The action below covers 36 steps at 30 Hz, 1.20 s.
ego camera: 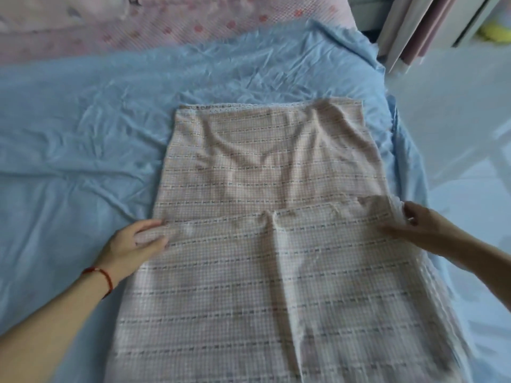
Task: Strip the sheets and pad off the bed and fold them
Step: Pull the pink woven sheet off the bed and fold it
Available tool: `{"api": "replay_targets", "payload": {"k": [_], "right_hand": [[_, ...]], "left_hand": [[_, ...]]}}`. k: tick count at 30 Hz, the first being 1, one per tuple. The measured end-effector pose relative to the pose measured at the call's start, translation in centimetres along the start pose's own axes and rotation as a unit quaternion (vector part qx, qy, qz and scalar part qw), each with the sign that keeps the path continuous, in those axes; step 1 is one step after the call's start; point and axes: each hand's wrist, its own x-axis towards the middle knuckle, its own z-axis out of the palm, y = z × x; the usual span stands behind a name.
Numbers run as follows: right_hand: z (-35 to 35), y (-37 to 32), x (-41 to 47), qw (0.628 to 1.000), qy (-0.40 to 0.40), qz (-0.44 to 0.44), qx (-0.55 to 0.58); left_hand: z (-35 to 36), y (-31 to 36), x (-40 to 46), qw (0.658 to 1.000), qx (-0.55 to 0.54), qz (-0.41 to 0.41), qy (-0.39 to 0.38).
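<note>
A pink checked sheet [265, 167] with a lace edge lies as a long folded strip on the wrinkled blue sheet [69, 139] that covers the bed. Its near part is folded over onto the rest, with the folded edge running across the strip. My left hand [132, 244] pinches the left corner of that folded edge between thumb and fingers. My right hand [420, 225] grips the right corner, where the lace edge bunches under its fingers. A red string bracelet sits on my left wrist.
A pink patterned quilt or pad [138, 26] lies across the far side of the bed. The bed's right edge drops to a pale tiled floor [456, 134]. Curtains and a white frame [414, 29] stand at the upper right.
</note>
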Motion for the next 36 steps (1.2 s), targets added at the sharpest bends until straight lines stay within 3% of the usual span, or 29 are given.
{"api": "replay_targets", "payload": {"k": [3,7,10,13,17,21,23,27,33,36], "right_hand": [[0.3,-0.6,0.0,0.988,-0.076,-0.025,0.132],[-0.4,-1.0,-2.4,0.966,-0.048,-0.098,0.234],[-0.4,0.8,-3.5,0.955,-0.016,-0.06,0.29],[0.4,2.8,-5.3,0.971,-0.087,0.019,0.223],[0.4,4.4,-7.9,0.982,-0.162,0.048,0.083],[0.9,5.6,-11.2,0.969,-0.189,0.075,0.143],[1.3,5.4,-13.0,0.967,-0.166,0.079,0.176],[3.2,6.3,-16.6,0.952,-0.059,0.097,0.286],[7.1,7.1,-19.5,0.962,0.007,0.148,0.229],[6.7,6.8,-19.5,0.976,-0.007,0.165,0.143]], "left_hand": [[-0.5,0.2,0.3,0.997,0.017,-0.044,-0.062],[-3.0,1.0,1.5,0.979,0.181,-0.011,-0.092],[-2.7,1.0,1.6,0.996,0.087,-0.018,-0.018],[0.2,-0.9,-0.6,0.989,-0.055,-0.106,0.083],[1.8,-3.6,-5.8,0.978,-0.129,-0.165,0.016],[1.7,-4.7,-10.2,0.95,-0.222,-0.2,-0.093],[1.5,-5.0,-11.4,0.947,-0.226,-0.198,-0.112],[0.3,-4.9,-11.5,0.96,-0.223,-0.167,-0.037],[2.7,-6.5,-11.5,0.991,-0.014,-0.132,0.01],[2.8,-6.7,-11.7,0.991,-0.044,-0.125,0.005]]}}
